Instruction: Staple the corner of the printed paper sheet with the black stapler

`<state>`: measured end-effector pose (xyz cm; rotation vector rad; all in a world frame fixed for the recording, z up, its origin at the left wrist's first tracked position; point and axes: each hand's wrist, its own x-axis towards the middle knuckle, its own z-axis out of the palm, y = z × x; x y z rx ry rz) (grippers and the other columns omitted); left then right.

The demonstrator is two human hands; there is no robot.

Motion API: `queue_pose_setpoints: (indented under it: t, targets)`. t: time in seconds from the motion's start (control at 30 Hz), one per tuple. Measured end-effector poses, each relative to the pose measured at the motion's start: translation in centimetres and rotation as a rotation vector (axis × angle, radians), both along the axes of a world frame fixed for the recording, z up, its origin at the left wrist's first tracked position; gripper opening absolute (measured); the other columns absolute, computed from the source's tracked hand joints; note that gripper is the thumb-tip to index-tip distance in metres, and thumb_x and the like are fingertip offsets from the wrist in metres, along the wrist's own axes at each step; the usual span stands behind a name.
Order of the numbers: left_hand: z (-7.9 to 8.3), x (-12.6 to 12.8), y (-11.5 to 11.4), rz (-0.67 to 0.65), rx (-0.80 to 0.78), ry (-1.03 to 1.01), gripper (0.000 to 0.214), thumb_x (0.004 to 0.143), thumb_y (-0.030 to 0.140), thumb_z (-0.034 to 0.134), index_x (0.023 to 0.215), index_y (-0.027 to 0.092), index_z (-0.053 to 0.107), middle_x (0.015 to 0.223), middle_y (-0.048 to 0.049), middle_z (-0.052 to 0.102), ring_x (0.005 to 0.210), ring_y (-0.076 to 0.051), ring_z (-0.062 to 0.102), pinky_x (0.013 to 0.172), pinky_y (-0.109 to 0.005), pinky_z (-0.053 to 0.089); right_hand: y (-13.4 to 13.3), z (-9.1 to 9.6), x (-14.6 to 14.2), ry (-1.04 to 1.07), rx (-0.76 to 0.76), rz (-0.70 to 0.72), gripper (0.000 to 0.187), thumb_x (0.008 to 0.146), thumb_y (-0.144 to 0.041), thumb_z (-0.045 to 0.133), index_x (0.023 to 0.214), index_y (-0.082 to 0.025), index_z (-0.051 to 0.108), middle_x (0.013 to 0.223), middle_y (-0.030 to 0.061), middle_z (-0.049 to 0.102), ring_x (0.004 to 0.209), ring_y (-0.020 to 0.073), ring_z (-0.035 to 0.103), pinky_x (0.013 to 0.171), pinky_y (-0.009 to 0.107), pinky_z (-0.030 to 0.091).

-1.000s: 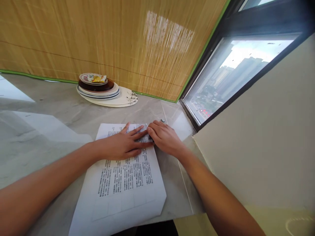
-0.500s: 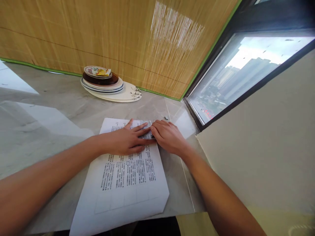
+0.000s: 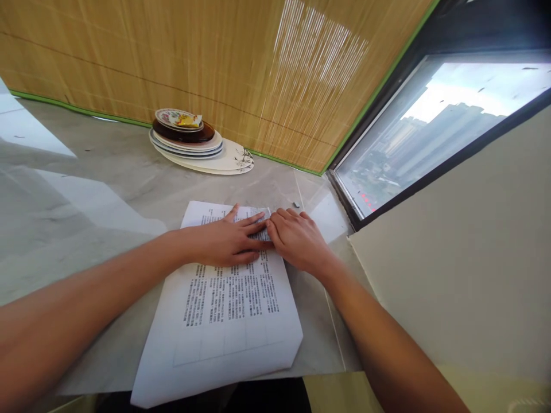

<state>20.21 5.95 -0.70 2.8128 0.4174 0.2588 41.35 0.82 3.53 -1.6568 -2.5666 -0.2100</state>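
Pointing lengthwise toward blind (image 3: 172, 63): paper (image 3: 228, 312)

Can't see under my right hand (image 3: 298, 238).
My left hand (image 3: 230, 242) hides some print (image 3: 232, 298); rest too small to read.

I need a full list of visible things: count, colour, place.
Grey marbled tabletop: one, grey, across middle
White printed paper: at least one sheet, white, overhanging tabletop's near edge
Stacked round and oval plates: several, white, brown, floral, far side
Yellow shiny packet: one, yellow, on top plate
Small flat fragment: one, dark grey, beyond paper's right corner
Tan slatted blind: one, tan with green edging, background
Glass window: one, black frame, right
Plain wall: one, pale grey, right
Unclear shapes: two, black, bottom edge
Left hand: one, bare, flat on paper
Right hand: one, bare, curled at paper edge
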Motion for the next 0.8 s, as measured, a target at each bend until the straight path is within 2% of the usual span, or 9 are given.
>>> queue_pose_setpoints:
  t: [0.23,0.37,0.43,0.53,0.63,0.73,0.8]
  targets:
    - [-0.2,0.2,0.1,0.017,-0.05,-0.019,0.033,0.102,0.035,0.053,0.132,0.039,0.067,0.167,-0.0004,0.036,0.158,-0.036,0.018,0.122,-0.075,0.004,0.0,-0.7,-0.5,-0.087,0.021,-0.008,0.041,0.109,-0.033,0.029,0.104,-0.015,0.066,0.106,0.015,0.068,0.098,0.0277,0.06,0.085,0.042,0.039]
    - [-0.3,0.1,0.2,0.011,-0.034,-0.002,0.028,0.103,0.036,0.052,0.124,0.035,0.071,0.167,-0.0023,0.037,0.158,-0.036,0.019,0.12,-0.077,0.0,-0.2,-1.2,-1.3,-0.134,0.037,-0.004,0.042,0.109,-0.032,0.029,0.107,-0.011,0.066,0.108,0.0203,0.066,0.1,0.0324,0.058,0.088,0.047,0.038]
    - [-0.2,0.1,0.1,0.014,-0.024,0.0,0.028,0.103,0.036,0.051,0.123,0.035,0.071,0.167,-0.0022,0.037,0.158,-0.035,0.019,0.12,-0.077,0.002,-0.2,-1.0,-1.1,-0.105,0.026,0.009,0.041,0.108,-0.032,0.03,0.106,-0.012,0.065,0.107,0.0198,0.066,0.102,0.0322,0.058,0.089,0.047,0.039]
    - [-0.1,-0.1,0.1,0.009,-0.016,-0.012,0.036,0.104,0.037,0.051,0.137,0.041,0.063,0.17,-0.001,0.03,0.158,-0.035,0.019,0.122,-0.074,0.008,0.3,0.1,0.7,0.088,-0.091,0.059,0.03,0.106,-0.039,0.042,0.107,-0.017,0.062,0.107,0.0125,0.067,0.1,0.026,0.06,0.086,0.038,0.041]
    - [0.2,-0.2,0.2,-0.003,-0.007,0.003,0.049,0.104,0.038,0.049,0.152,0.048,0.045,0.173,0.0003,0.018,0.158,-0.036,0.018,0.122,-0.072,0.012,1.3,1.2,3.8,0.267,-0.229,0.157,0.026,0.093,-0.04,0.066,0.111,-0.021,0.06,0.104,0.0049,0.068,0.094,0.0204,0.061,0.079,0.03,0.041]
    - [0.5,-0.2,0.1,-0.007,0.009,0.02,0.053,0.105,0.037,0.047,0.155,0.052,0.037,0.173,0.0012,0.012,0.158,-0.037,0.019,0.121,-0.072,0.014,2.6,1.4,6.8,0.274,-0.299,0.197,0.021,0.084,-0.036,0.075,0.093,-0.021,0.064,0.087,0.0001,0.067,0.081,0.0166,0.059,0.073,0.026,0.037]
    - [0.8,-0.1,0.0,-0.008,0.031,0.032,0.053,0.105,0.038,0.047,0.155,0.052,0.036,0.174,0.0006,0.012,0.157,-0.038,0.021,0.12,-0.072,0.015,3.3,1.0,8.3,0.263,-0.299,0.127,0.024,0.083,-0.041,0.076,0.083,-0.02,0.065,0.075,-0.0022,0.063,0.071,0.0143,0.055,0.067,0.025,0.033]
